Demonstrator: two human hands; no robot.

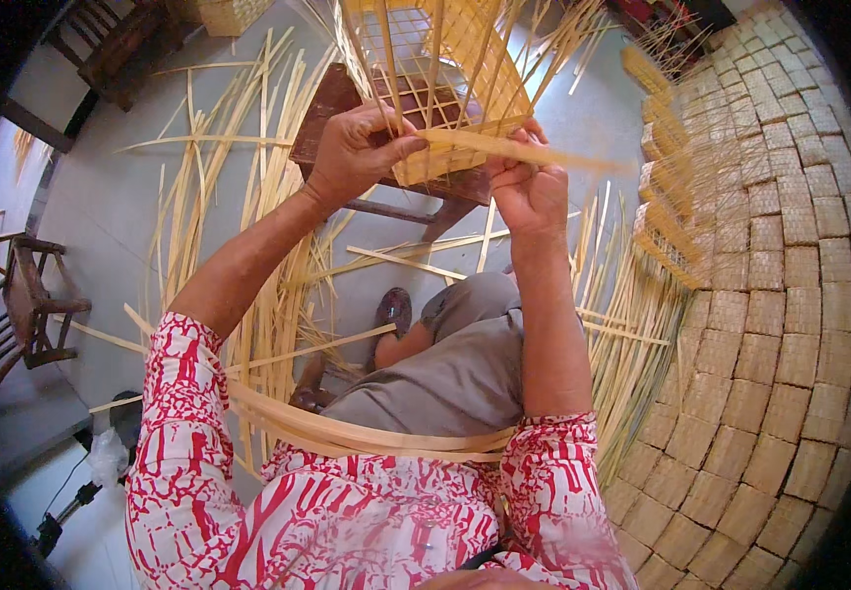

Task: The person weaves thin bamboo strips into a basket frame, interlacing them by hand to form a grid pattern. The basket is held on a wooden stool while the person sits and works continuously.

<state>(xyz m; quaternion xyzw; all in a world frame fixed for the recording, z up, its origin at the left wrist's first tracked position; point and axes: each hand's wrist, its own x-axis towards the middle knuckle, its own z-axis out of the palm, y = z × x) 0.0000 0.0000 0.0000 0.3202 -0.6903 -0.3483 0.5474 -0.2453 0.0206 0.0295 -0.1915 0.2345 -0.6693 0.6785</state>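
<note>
An unfinished woven bamboo basket (506, 93) with upright stakes rests on a dark brown wooden stool (325, 110) ahead of me. Along its near side runs a flat, pale bamboo strip (470, 143), its free end blurred as it sticks out to the right. My left hand (364, 147) pinches the strip between thumb and fingers at the basket's near left corner. At the near right corner, the fingers of my right hand (529, 182) close on the same strip, partly hidden behind it. Across my lap lies a bundle of long bamboo strips (376, 440).
Loose bamboo strips (214, 197) cover the floor left of the stool, and more strips (612, 364) lie to the right. A large stack of woven pieces (770, 295) fills the right side. Small wooden chairs (37, 295) stand at the left.
</note>
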